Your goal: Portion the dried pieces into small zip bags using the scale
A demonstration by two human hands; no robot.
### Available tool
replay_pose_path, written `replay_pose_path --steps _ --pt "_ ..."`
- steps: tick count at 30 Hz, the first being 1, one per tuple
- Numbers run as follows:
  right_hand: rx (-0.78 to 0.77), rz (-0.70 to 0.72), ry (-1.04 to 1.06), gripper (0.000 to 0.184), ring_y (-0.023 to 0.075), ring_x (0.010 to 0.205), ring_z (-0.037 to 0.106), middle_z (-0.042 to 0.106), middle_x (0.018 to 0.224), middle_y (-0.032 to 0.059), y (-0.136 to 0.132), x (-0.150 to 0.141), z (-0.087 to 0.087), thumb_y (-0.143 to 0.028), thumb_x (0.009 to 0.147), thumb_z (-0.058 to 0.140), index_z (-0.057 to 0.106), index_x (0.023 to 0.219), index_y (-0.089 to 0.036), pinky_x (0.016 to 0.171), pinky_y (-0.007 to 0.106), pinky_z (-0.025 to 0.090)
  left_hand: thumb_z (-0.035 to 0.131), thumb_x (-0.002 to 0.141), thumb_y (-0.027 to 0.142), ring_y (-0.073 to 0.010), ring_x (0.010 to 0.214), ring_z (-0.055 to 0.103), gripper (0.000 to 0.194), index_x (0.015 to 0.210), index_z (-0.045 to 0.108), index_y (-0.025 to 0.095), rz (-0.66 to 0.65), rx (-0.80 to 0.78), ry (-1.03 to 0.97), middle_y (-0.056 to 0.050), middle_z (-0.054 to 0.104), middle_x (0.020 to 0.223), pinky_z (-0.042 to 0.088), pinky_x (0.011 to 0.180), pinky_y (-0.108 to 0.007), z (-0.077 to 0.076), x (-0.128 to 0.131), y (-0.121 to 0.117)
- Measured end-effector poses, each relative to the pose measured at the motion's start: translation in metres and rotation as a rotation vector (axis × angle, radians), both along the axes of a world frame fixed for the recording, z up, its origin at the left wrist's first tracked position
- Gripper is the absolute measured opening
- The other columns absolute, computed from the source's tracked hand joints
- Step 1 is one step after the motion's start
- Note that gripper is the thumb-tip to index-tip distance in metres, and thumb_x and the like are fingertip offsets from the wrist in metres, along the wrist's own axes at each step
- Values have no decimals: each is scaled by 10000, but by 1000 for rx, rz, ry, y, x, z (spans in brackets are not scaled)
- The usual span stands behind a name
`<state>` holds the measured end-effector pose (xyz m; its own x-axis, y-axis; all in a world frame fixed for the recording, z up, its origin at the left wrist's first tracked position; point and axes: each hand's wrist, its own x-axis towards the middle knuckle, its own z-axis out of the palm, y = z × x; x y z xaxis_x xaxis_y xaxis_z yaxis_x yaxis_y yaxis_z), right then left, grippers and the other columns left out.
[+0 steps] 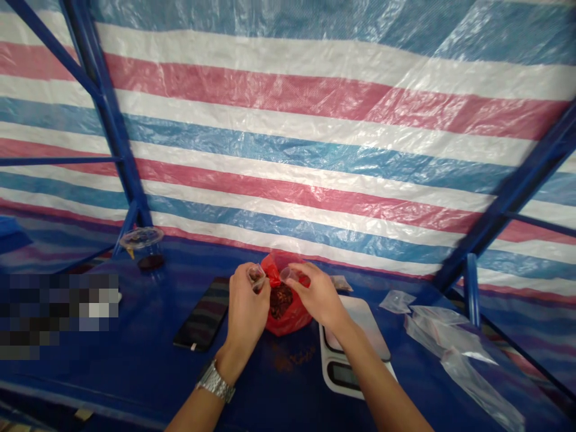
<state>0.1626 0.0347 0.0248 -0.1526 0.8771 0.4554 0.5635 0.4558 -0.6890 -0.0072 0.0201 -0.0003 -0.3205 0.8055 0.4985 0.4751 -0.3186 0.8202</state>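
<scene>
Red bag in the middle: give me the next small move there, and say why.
I'd probably lower the small clear cup in the right hand toward the dark bits: it seems to be held just above them at the open red bag, while the left hand holds a small clear container nearby.

Two bare arms come up from the bottom of the frame and lean in toward each other. The left arm (195, 411) starts left of the middle, and the right arm (378, 366) starts right of it. The left hand (249, 300) sits just below the middle, its back showing, with fingers curled in and the thumb on its right side. The right hand (318, 294) points up and left, thumb and finger pinched. The hands are near each other but do not touch.
</scene>
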Motion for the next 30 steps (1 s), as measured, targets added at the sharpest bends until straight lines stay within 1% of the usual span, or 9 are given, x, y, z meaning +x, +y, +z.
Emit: replay_pose_path --steps 2,5,8,12,16,19,21,26,30 --pt "-11 23 -4 442 282 1202 656 711 1299 131 -5 1 -3 -330 912 690 674 1335 -202 1102 475 470 602 902 236 -176 882 640 212 1104 551 197 -33 24 -90 -36 625 996 536 836 -352 6 1 -3" --pt "52 65 103 490 253 1209 651 689 1340 114 -22 1 9 -359 947 651 604 1418 -233 1094 440 485 574 941 280 -159 913 674 242 1166 510 213 -239 8 -185 -38 639 1043 555 850 -323 17 10 -12" --pt "50 175 192 405 213 1186 663 701 1319 75 -42 7 27 -342 965 629 636 1362 -264 1066 378 505 595 933 315 -174 1011 700 301 1198 474 240 -474 -32 -197 -40 655 1102 563 923 -340 23 25 -24" --pt "-94 240 312 258 201 1020 719 776 1115 61 -55 30 31 -379 962 625 733 1134 -219 938 342 550 674 859 306 -187 1031 710 486 1242 379 258 -612 -115 -236 -52 608 1164 584 912 -357 22 48 -37" --pt "-126 86 394 232 188 826 696 758 864 33 -62 61 18 -424 875 728 745 853 -193 796 302 537 757 784 255 -199 1034 703 636 1260 336 261 -721 -199 -236 -57 611 1164 580 919 -373 18 65 -45" --pt "-77 -66 484 266 193 828 685 755 849 34 -70 79 11 -460 840 760 745 809 -196 796 300 523 717 863 353 -241 1172 678 478 1225 425 242 -867 -244 -245 -97 647 1229 531 1052 -426 16 74 -49" --pt "-119 -65 529 277 204 842 695 771 861 42 -76 87 9 -473 834 764 759 826 -196 797 305 527 620 946 430 -266 1292 626 392 1261 493 236 -924 -258 -213 -127 628 1360 473 1138 -451 14 80 -51" --pt "-158 -120 511 287 197 773 688 770 817 38 -73 106 4 -474 854 727 761 840 -190 741 301 522 506 1013 499 -253 1445 507 567 1518 388 270 -848 -239 -180 -117 532 1553 401 1217 -440 7 91 -50" --pt "-222 -273 332 279 206 696 671 755 755 40 -57 122 -10 -442 883 660 766 828 -189 667 310 494 479 1022 510 -248 1391 559 518 1466 458 244 -577 -146 -204 -123 605 1465 439 1185 -442 1 87 -38"
